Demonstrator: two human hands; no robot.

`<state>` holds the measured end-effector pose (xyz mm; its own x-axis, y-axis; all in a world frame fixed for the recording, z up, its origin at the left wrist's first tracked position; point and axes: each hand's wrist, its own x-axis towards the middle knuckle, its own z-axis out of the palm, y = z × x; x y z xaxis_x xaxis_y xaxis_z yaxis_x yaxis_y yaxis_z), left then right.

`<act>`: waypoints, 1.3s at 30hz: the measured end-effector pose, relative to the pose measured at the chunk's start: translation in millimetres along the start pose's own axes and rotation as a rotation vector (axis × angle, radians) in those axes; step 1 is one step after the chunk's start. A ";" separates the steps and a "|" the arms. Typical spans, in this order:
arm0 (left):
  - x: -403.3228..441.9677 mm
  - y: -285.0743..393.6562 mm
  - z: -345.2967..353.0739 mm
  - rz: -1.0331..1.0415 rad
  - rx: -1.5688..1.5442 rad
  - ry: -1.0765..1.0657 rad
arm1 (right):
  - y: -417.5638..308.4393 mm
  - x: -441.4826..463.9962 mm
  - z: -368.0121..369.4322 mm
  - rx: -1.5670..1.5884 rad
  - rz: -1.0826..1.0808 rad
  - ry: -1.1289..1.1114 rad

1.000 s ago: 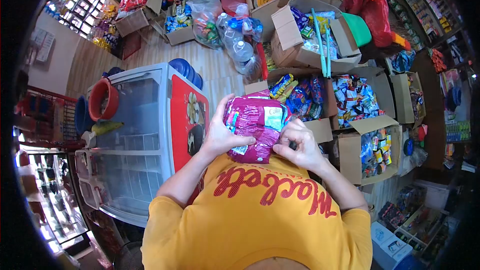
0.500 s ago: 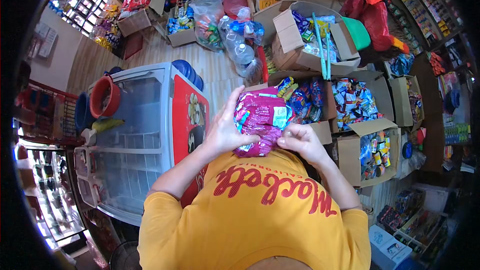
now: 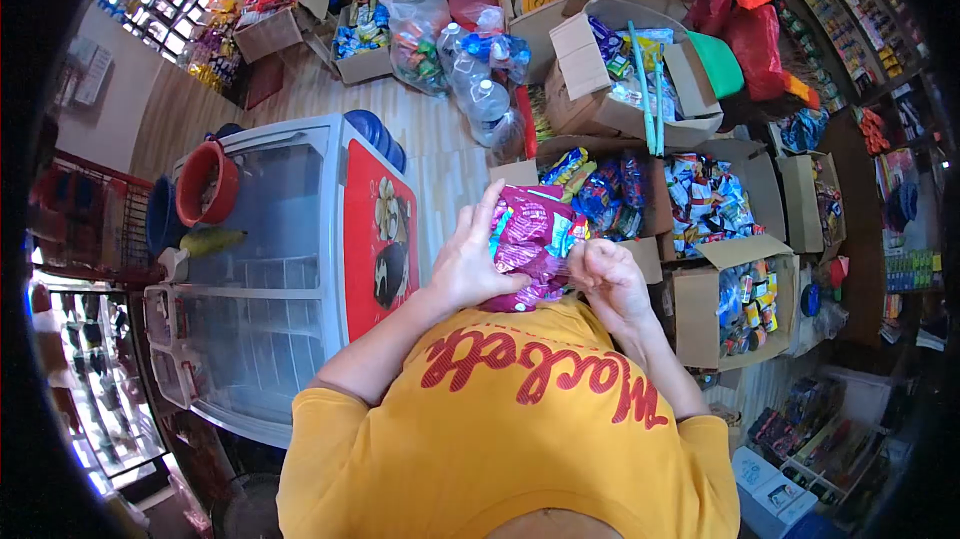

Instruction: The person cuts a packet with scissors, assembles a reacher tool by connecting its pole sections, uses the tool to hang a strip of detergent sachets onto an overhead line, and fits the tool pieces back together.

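A purple plastic pack (image 3: pixel 540 229) with printed labels and bright blue and red patches is in front of my chest. My left hand (image 3: pixel 468 264) grips it from the left, thumb across the lower front and fingers along the far side. At the pack's right edge, my right hand (image 3: pixel 612 279) is closed in a pinch, with the edge of the wrapper at its fingertips. How much of the wrapper lies inside those fingers is hidden.
Beyond the pack, an open carton (image 3: pixel 640 234) holds colourful packets; another carton (image 3: pixel 705 204) of sachets adjoins it. A glass-topped chest freezer (image 3: pixel 270 209) stands left, bearing a red bowl (image 3: pixel 208 184). Clear plastic bottles (image 3: pixel 487 99) stand on the floor ahead.
My right hand has drawn slightly right and curled tighter at the wrapper's edge. The pack and my left hand have shifted a little to the right.
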<state>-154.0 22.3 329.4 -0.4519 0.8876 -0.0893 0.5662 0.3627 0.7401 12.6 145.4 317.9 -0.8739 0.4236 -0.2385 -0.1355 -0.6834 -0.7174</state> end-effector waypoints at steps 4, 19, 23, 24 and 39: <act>15.5 -22.3 -1.8 0.052 -0.273 0.000 | -2.3 3.1 7.6 0.133 -0.084 -0.069; 22.8 -49.0 -12.3 -0.132 -0.806 -0.062 | -42.2 -26.2 2.6 -0.051 -0.259 -0.123; 18.7 -70.8 2.7 -0.298 -1.106 -0.282 | -50.1 -9.6 5.7 0.112 -0.295 -0.244; 16.4 -77.2 9.9 -0.378 -1.207 -0.364 | -53.9 -6.7 11.8 0.146 -0.336 -0.295; 5.0 -41.9 28.6 -0.047 -0.935 -0.384 | -21.7 36.0 35.0 0.082 -0.284 -0.120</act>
<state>-160.3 19.7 278.9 -0.1146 0.9692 -0.2179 -0.2875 0.1776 0.9412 -32.3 154.7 347.8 -0.8438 0.5347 0.0462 -0.4150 -0.5955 -0.6879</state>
